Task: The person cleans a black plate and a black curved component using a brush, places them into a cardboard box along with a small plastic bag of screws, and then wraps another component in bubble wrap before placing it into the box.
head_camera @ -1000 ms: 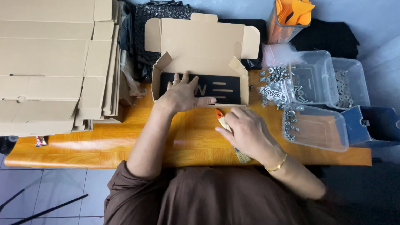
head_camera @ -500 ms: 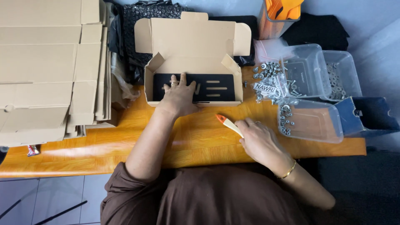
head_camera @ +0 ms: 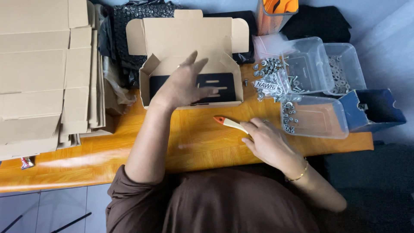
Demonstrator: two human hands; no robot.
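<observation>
The left hand (head_camera: 183, 86) hovers over the open box (head_camera: 192, 60), fingers spread wide and holding nothing, its palm above the left half of the black plate (head_camera: 217, 86) that lies flat in the box's bottom. The box sits at the far edge of the table (head_camera: 129, 142), lid flap thrown back and side flaps standing up, so the way in is from above only.

The right hand (head_camera: 269, 144) rests near the table's front edge, fingers curled around the rear of a brush (head_camera: 228, 123); the brush's cream handle and orange tip point up and left toward the box, lying on or just above the wood. Whether the grip is tight cannot be told.

Bare wood runs between the box and the person's body, giving free room across the middle and left of the table. To the left, a stack of flat cardboard (head_camera: 43, 73) overhangs the table's edge. To the right, clear tubs (head_camera: 317, 116) with screws (head_camera: 269, 69) crowd the corner, beside a blue box (head_camera: 373, 110) at the right edge.
</observation>
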